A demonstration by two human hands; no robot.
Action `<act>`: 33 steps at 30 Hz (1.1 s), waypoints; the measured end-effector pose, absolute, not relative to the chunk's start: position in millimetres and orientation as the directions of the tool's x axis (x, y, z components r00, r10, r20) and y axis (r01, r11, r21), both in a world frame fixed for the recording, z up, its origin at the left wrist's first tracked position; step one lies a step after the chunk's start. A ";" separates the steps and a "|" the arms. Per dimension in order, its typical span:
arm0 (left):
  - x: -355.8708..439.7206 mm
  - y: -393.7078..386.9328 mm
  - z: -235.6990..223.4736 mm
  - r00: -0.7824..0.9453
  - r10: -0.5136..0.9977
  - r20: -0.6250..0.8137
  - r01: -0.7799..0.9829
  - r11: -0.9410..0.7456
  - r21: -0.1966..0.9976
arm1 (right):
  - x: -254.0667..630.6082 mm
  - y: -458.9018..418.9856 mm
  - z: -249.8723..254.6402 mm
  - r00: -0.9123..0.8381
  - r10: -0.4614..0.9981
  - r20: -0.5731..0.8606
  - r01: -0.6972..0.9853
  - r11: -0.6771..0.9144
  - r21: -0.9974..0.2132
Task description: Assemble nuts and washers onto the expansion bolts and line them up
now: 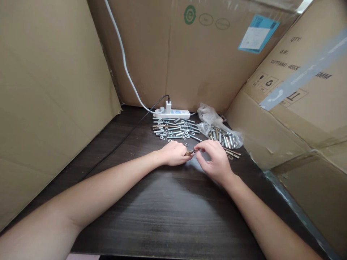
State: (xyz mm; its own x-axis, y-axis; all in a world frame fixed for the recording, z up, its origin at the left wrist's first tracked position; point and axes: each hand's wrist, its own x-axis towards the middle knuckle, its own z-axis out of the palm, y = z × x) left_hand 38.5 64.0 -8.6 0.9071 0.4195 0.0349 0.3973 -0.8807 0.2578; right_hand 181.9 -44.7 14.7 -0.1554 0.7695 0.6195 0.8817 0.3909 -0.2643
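Observation:
My left hand (pixel 175 153) is closed around a brass-coloured bolt (pixel 189 153), whose end points to the right. At that end are the thumb and forefinger of my right hand (pixel 213 157), curled in a pinch around something small that I cannot make out. Just beyond my hands lie loose silver bolts and sleeves (pixel 177 132) with several washers (pixel 187 144) among them. To the right, a clear plastic bag (pixel 210 115) lies open beside a heap of assembled anchor bolts (pixel 223 138). Some brass-coloured pieces (pixel 233 153) lie near my right hand.
A white power strip (pixel 173 114) with a plugged-in charger (pixel 168 106) stands at the back. Its white cord (pixel 123 57) climbs the rear cardboard box (pixel 151 47); a black cable (pixel 121 141) crosses the dark table (pixel 173 216). More boxes wall in the left (pixel 51 90) and right (pixel 298 119).

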 end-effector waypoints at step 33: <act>38.9 81.0 -20.5 0.718 0.646 0.258 0.019 -0.390 0.921 | 193.4 -16.2 -13.9 -0.069 0.899 0.433 0.976 0.150 -0.156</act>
State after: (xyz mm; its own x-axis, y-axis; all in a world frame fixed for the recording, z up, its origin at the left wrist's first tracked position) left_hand 38.9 81.0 -20.5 0.7181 0.6461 0.2585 0.0192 -0.3896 0.9208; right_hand 193.4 -16.2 -13.9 -0.0688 0.8988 0.4330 0.9764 0.1498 -0.1557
